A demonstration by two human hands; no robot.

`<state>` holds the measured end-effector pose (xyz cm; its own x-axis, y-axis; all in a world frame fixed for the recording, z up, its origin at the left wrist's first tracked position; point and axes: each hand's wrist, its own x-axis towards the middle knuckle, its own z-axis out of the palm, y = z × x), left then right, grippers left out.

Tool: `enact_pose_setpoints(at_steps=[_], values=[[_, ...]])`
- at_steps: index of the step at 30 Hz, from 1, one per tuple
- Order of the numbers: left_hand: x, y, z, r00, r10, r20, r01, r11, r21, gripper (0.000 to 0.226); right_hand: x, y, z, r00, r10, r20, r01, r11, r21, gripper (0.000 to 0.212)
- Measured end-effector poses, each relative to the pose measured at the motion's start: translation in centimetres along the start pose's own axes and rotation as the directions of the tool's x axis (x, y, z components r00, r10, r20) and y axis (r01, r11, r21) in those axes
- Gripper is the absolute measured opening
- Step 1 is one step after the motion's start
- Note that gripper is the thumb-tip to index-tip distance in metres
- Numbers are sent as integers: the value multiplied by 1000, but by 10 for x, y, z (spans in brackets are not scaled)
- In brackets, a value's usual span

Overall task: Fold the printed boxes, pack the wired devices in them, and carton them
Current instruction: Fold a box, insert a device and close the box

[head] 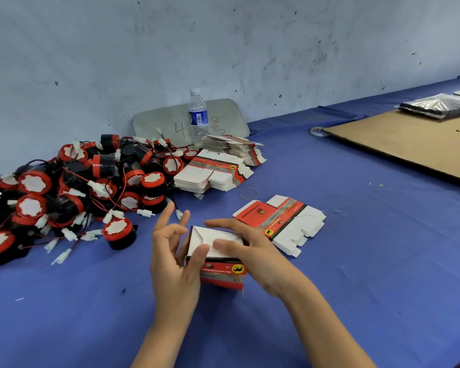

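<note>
At the middle of the blue table (356, 261), right in front of the person, sits the printed box (218, 272). It's squared up into shape and held low over the cloth; can't tell if its base touches.

Step in hand, I'd say: closing one end of the box. White flaps are folded in on the upturned end. Right hand (252, 251) cups the box's right side, forefinger along the far edge and thumb down on the flaps, so it's gripping. Left hand (170, 256) is loose, fingers lifted and spread, w/ only the thumb pressing a flap near the left corner. Whether a device is already inside: can't tell, flaps cover it.

Next move prob. needs the last flap tucked in w/o buckling the card, right hand steadying the walls. Then either flip it to load, or set it aside if loaded.

Orientation: flapped end faces up, tipped a bit toward the person; red printed face w/ yellow badge looks at them. Long axis runs roughly left-right across the table.

The pile of wired devices (64, 187) lies to the left, near. A flat box stack (282, 224) sits just beside the right hand, and more flats (215, 171) are farther back.
</note>
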<state>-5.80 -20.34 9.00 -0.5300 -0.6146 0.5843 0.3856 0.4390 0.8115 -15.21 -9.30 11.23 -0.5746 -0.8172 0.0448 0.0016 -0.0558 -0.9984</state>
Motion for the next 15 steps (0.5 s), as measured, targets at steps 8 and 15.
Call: enact_pose_setpoints(at_steps=[8,15], values=[[-7,0,2,999,-12,42,6,990,142,53,3,0,-7,998,32,45,-46,935,352,58],[-8,-2,8,976,-85,199,24,957,289,123,3,1,-4,992,-89,-84,104,977,188,52]])
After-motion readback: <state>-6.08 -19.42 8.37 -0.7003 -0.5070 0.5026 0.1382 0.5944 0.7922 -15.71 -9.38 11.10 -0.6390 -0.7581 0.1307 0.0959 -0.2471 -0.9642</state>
